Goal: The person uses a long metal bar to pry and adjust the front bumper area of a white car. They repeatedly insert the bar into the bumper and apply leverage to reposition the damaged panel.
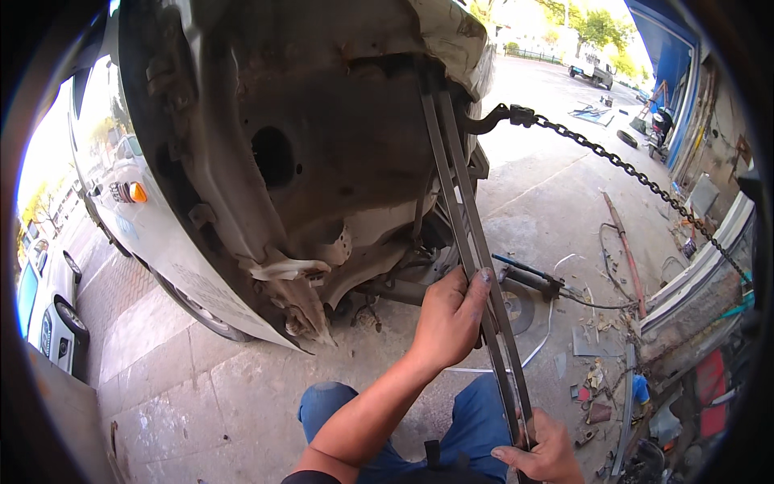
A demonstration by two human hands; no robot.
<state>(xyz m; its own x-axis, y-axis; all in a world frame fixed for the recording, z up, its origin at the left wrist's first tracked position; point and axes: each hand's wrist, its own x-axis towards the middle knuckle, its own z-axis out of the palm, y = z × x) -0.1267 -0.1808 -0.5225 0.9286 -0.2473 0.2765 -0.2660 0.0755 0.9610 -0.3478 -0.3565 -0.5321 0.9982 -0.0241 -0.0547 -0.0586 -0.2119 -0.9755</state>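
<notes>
A pair of long, narrow, flat metal bars [456, 194] runs side by side from the damaged body of a white vehicle [322, 145] down toward my lap. Their upper ends lie against the dented panel at the wheel-well's right edge. My left hand [456, 316] is closed round the bars about midway, thumb pointing up along them. Lower down, near my right knee, my right hand [544, 452] grips their near end. Right beside the upper bars, a dark hook [488, 121] is caught at the vehicle's edge, with a chain [621, 161] stretched from it toward the right wall.
A cylinder-like tool with a hose [528, 277] lies on the concrete beyond my left hand. A long reddish bar [625, 254] and scattered scraps [597, 387] lie to the right. A white car [55, 298] stands at far left; a motorbike [659, 129] stands by the right wall.
</notes>
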